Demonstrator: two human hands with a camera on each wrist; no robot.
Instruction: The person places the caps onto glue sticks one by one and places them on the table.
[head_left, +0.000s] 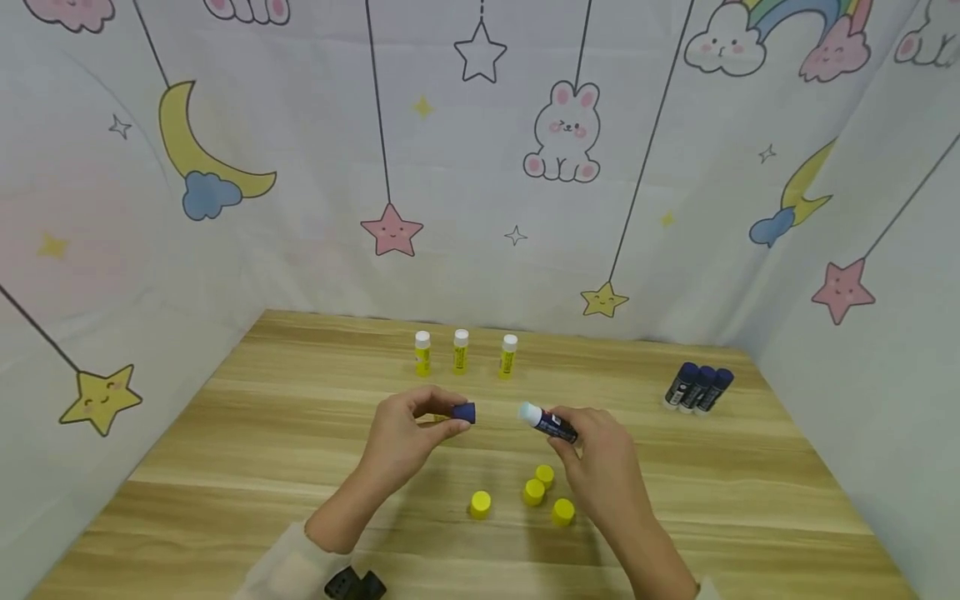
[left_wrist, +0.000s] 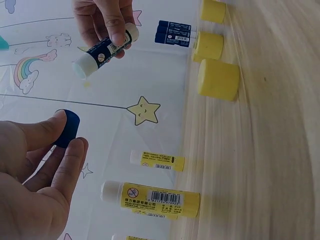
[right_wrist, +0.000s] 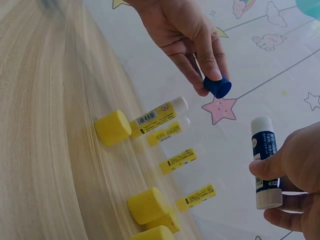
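My left hand (head_left: 408,433) pinches a dark blue cap (head_left: 464,412) between thumb and fingertips, its open end facing right. Opposite it, my right hand (head_left: 606,458) holds an uncapped glue stick (head_left: 557,426) with a dark blue label, tilted so its pale end points toward the cap. A gap separates cap and stick. Both are held above the table. In the left wrist view the stick's white base (left_wrist: 132,32) shows past the right hand's fingers. Behind the left hand, mostly hidden in the head view, stands an uncapped yellow glue stick (left_wrist: 157,199).
Several yellow caps (head_left: 480,504) lie on the wooden table (head_left: 247,433) below the hands. Three uncapped yellow glue sticks (head_left: 461,353) stand upright at the back. Three capped dark blue glue sticks (head_left: 697,388) stand together at the right. A patterned curtain (head_left: 480,167) encloses the table.
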